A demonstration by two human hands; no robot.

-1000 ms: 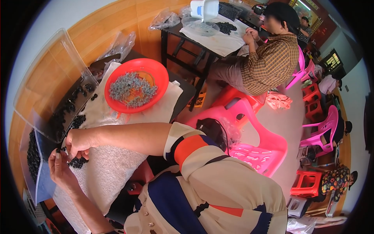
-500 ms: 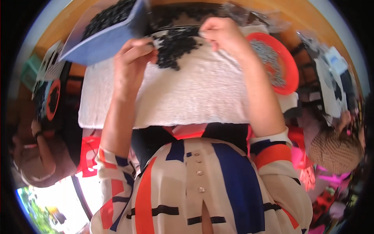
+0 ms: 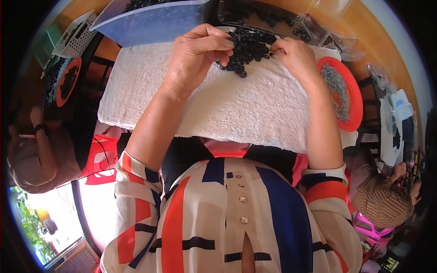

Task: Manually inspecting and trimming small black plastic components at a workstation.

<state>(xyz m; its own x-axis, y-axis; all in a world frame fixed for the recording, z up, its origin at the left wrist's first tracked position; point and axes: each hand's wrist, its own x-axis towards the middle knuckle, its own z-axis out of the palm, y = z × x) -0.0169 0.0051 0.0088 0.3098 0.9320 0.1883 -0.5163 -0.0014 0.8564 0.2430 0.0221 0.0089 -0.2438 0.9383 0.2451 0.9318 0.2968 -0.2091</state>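
Note:
Small black rings (image 3: 248,48) lie in a loose pile at the far side of a white towel (image 3: 218,113). My left hand (image 3: 195,57) is at the pile's left edge, thumb and fingers pinched together. At the right edge of the pile is my right hand (image 3: 296,59), its fingertips drawn together against the rings. Whatever is between the fingers of either hand is too small or hidden to make out. To the right of my right forearm, small grey pieces (image 3: 336,86) fill part of a red plate (image 3: 357,102).
Beyond the towel, a bluish plastic tub (image 3: 154,22) holds more black rings, and a clear tray (image 3: 259,22) has scattered ones. Clear plastic bags (image 3: 350,51) lie at the far right. People sit on both sides, one in a checked cap (image 3: 382,200).
My left hand has moved from apart on the left to the pile's left edge. My right hand has come down to its right edge. The whole view has shifted.

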